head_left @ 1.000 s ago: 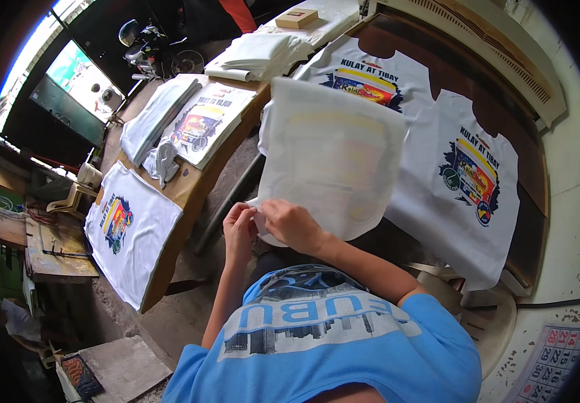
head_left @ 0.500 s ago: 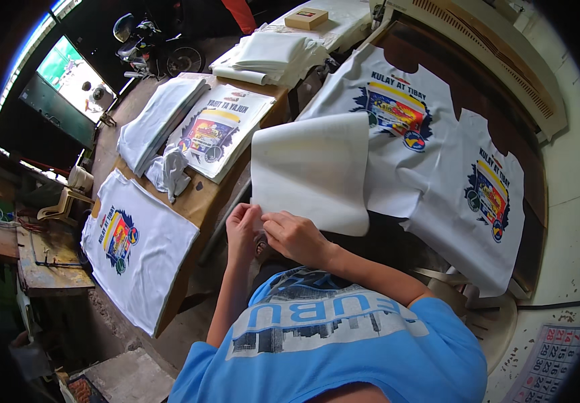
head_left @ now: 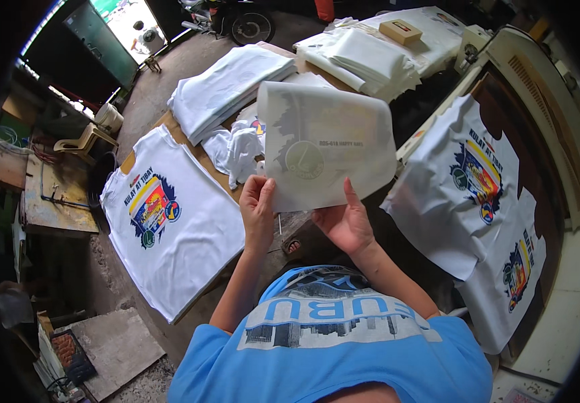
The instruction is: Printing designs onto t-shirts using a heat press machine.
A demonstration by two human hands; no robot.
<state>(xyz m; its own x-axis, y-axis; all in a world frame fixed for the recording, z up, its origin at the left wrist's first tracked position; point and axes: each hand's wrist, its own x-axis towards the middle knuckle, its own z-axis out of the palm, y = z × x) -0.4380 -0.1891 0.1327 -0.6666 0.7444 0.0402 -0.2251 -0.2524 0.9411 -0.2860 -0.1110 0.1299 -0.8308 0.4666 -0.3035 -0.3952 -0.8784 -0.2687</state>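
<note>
My left hand (head_left: pixel 259 209) pinches the lower left corner of a curved, translucent white printed transfer sheet (head_left: pixel 344 127), whose dark design and round emblem show faintly. My right hand (head_left: pixel 348 221) is open at the sheet's lower edge, thumb up and fingers apart. To the left, a white sleeveless shirt piece (head_left: pixel 203 235) with a colourful print lies flat on a table. Behind the sheet are a crumpled white cloth (head_left: pixel 233 151) and, mostly hidden, a stack of printed sheets.
Folded white fabric (head_left: pixel 229 80) is stacked on the table. At right, printed white shirt pieces (head_left: pixel 431 201) drape over a large press-like machine (head_left: pixel 538 101). Farther back are more white stacks (head_left: pixel 357 57) and a small box (head_left: pixel 400 31). A plastic chair (head_left: pixel 85 142) stands at left.
My view has turned left. The sheet has swung toward the table and is raised, its faint print now showing. My right hand has opened and moved right along its lower edge.
</note>
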